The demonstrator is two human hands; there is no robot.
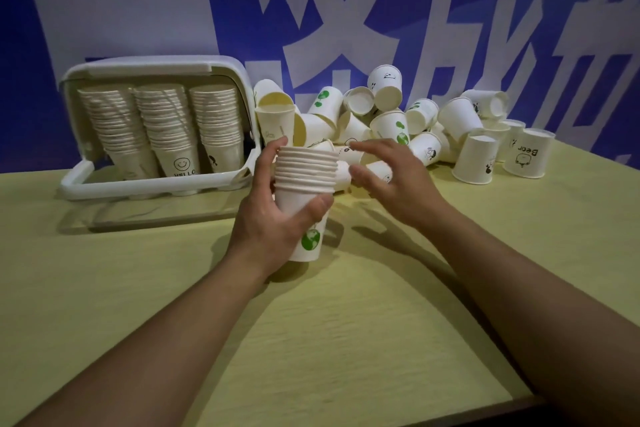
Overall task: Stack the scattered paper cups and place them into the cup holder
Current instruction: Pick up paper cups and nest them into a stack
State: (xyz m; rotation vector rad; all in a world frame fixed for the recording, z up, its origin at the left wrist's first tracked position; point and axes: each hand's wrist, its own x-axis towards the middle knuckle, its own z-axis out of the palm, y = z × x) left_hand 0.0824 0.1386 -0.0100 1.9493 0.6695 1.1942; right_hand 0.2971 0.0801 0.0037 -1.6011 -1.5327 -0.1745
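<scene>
My left hand (277,218) grips a stack of several nested white paper cups (306,177), upright above the table; the bottom cup shows a green globe print. My right hand (388,177) hovers just right of the stack with fingers relaxed and holds nothing. Behind both hands lies a heap of loose paper cups (398,121), some upright, some upside down, some on their sides. The white cup holder (156,66) stands at the back left, open toward me, with three stacks of cups inside.
The yellow-green table (311,340) runs toward me; its front right edge cuts diagonally at the lower right. A blue and white banner wall (311,10) rises right behind the cups. Two upside-down cups (526,156) stand at the heap's right end.
</scene>
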